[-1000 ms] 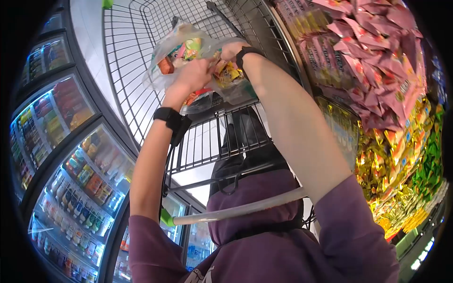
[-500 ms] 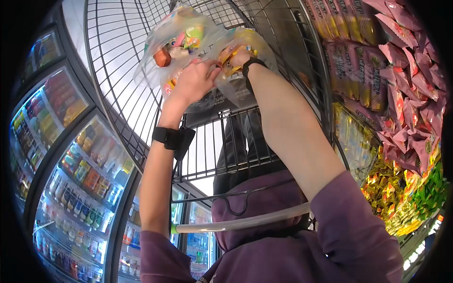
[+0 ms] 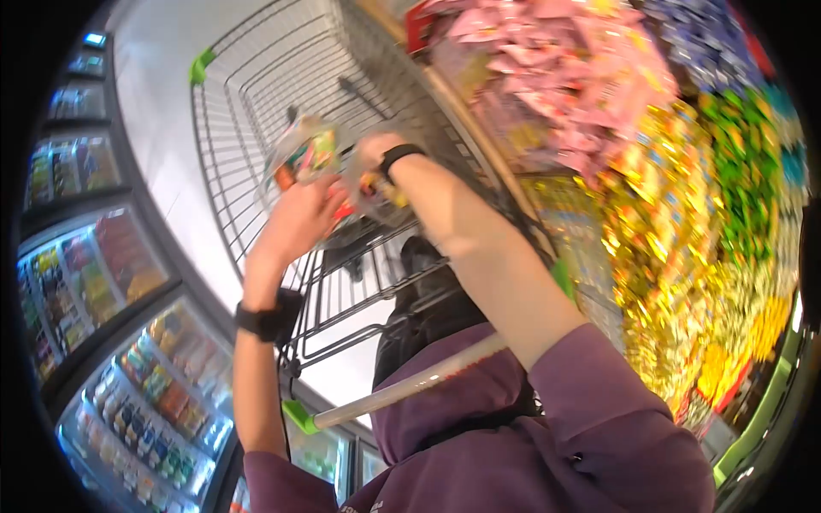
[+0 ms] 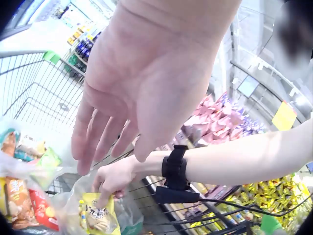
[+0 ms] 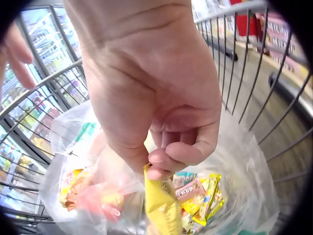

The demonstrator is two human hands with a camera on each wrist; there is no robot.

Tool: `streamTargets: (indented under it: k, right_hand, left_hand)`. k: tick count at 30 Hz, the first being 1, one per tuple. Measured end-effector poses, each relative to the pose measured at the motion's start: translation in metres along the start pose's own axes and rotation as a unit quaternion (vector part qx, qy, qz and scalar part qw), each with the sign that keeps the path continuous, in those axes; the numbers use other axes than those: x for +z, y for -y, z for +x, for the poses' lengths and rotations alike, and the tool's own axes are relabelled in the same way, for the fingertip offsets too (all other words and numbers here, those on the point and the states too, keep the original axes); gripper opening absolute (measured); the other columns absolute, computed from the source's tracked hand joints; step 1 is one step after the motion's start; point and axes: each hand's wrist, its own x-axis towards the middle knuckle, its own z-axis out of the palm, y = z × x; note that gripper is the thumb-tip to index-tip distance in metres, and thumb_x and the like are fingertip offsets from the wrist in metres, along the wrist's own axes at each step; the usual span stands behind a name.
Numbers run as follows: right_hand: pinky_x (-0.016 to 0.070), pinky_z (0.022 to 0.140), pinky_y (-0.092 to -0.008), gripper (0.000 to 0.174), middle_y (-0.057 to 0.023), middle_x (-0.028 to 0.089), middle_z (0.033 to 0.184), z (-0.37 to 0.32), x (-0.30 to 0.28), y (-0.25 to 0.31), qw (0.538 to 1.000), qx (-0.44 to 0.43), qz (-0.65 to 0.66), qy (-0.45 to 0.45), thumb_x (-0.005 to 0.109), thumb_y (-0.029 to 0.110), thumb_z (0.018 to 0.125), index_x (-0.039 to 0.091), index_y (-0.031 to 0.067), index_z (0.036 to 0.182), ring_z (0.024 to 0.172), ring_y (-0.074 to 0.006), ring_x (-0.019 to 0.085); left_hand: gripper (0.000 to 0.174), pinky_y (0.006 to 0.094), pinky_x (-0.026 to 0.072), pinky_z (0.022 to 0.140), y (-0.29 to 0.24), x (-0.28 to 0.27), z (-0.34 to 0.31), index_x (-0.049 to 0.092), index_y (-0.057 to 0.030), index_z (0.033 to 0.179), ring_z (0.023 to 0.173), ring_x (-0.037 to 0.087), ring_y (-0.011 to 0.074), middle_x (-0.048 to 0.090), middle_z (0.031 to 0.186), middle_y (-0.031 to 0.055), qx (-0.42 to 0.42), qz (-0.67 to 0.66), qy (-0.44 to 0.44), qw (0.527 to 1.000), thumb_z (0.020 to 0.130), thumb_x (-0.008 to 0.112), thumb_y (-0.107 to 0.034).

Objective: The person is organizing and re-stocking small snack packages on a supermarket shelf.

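My right hand [image 5: 156, 93] pinches the top edge of a yellow snack packet [image 5: 162, 208] between thumb and fingers. The packet hangs over the mouth of a clear plastic bag [image 5: 252, 191] in the cart, where several small wrapped snacks [image 5: 198, 196] lie. My left hand [image 4: 151, 83] has its fingers extended and nothing in them; in the head view it is blurred beside a second clear bag [image 3: 299, 137]. That bag holds packaged food, including an orange-brown packet [image 4: 19, 200] and a red packet [image 4: 44, 208].
Both bags sit inside a wire shopping cart [image 3: 224, 175] with a pale push handle [image 3: 410, 389]. Lit glass-door coolers [image 3: 145, 410] line the left side. Heaped pink packets [image 3: 564, 94] and gold packets [image 3: 676, 256] stand along the right, close to the cart's side.
The head view has turned, so the cart and shelves shift. My left hand has drawn back from between the bags, its fingers now straighter. My right hand stays over the right bag.
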Motion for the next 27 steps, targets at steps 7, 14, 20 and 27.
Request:
streamTargets:
  k: [7,14,20,27]
  right_hand:
    - [0.0546,0.086,-0.0443,0.029,-0.0189,0.072,0.105,-0.149,-0.064,0.042,0.948,-0.153,-0.219,-0.172,0.068,0.011,0.072,0.075,0.0031,0.1,0.1,-0.0333,0.07]
    - [0.0414,0.054,-0.031,0.034,-0.0008,0.061,0.067,-0.351,-0.067,-0.003,0.895,-0.344,0.109,-0.261,0.07,0.038,0.088,0.073,0.0069,0.103,0.058,-0.0124,0.053]
    - [0.0337,0.052,-0.0207,0.025,0.0076,0.061,0.072,-0.429,0.017,-0.048,0.796,-0.321,0.474,-0.196,0.067,0.029,0.096,0.07,0.0044,0.099,0.059,-0.0005,0.046]
    - [0.044,0.059,-0.0239,0.022,-0.0003,0.068,0.076,-0.5,0.077,-0.103,0.791,-0.256,0.372,-0.414,0.072,0.029,0.091,0.072,0.0072,0.095,0.068,-0.0053,0.057]
  left_hand:
    - [0.045,0.0432,0.0503,0.087,-0.096,-0.048,-0.092,0.054,0.0043,0.13,0.1,0.066,0.041,0.066,0.109,0.027,0.094,0.01,-0.072,0.993,0.096,0.062,-0.025]
    - [0.059,0.0404,0.0416,0.106,-0.157,-0.024,-0.181,0.04,-0.0031,0.146,0.131,0.05,0.027,0.051,0.143,0.0169,0.136,-0.074,-0.231,0.96,0.095,0.065,-0.02]
    - [0.06,0.0344,0.0462,0.102,-0.192,0.054,-0.194,0.04,0.0002,0.141,0.119,0.058,0.0193,0.058,0.132,0.0159,0.172,-0.348,-0.122,0.913,0.091,0.072,-0.01]
    - [0.046,0.0281,0.0535,0.091,-0.248,0.101,-0.201,0.054,0.0053,0.13,0.103,0.066,0.0136,0.07,0.112,0.0116,0.143,-0.381,0.034,0.913,0.088,0.073,-0.001]
